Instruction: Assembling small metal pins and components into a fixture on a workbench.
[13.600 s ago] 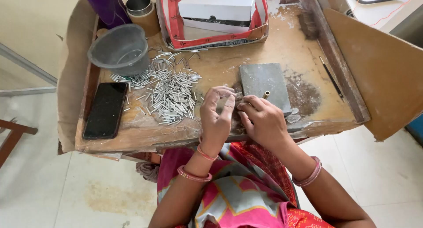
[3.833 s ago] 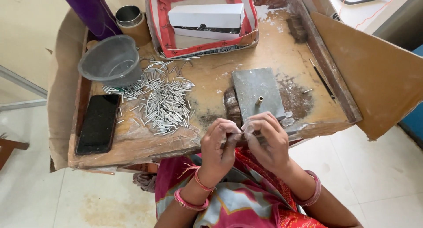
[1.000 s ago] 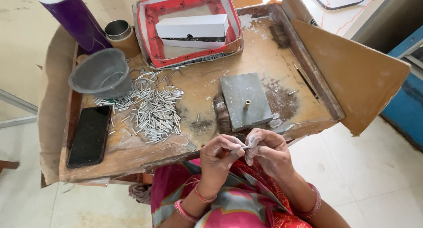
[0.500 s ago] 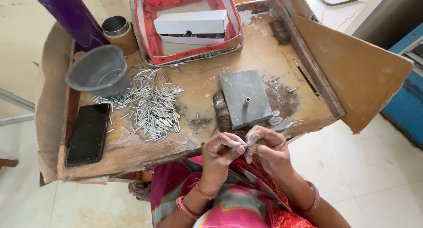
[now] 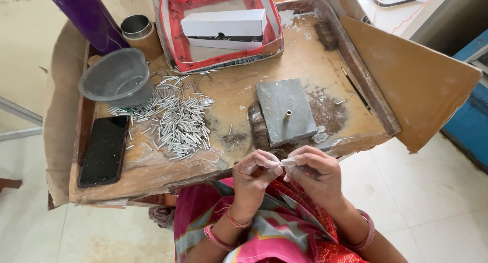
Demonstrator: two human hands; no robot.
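Observation:
My left hand (image 5: 254, 177) and my right hand (image 5: 314, 174) meet fingertip to fingertip over my lap, just off the front edge of the wooden work tray (image 5: 152, 169). Between the fingertips is a small pale piece (image 5: 282, 162); what it is cannot be made out. A grey metal block (image 5: 284, 110) with a short brass pin (image 5: 287, 115) standing in it lies on the tray right above my hands. A heap of small silvery metal tubes (image 5: 175, 120) is spread to the left of the block.
A grey plastic bowl (image 5: 116, 77) and a black phone (image 5: 104, 149) lie at the left. Behind stand a purple cylinder (image 5: 86, 16), a metal cup (image 5: 137, 29) and a red-lined tray (image 5: 170, 34) with a white box (image 5: 223, 24). A cardboard flap (image 5: 412, 80) rises at the right.
My hands stay together at the tray's front edge, fingers working slightly on the small piece. The view has shifted a little; nothing on the tray has moved.

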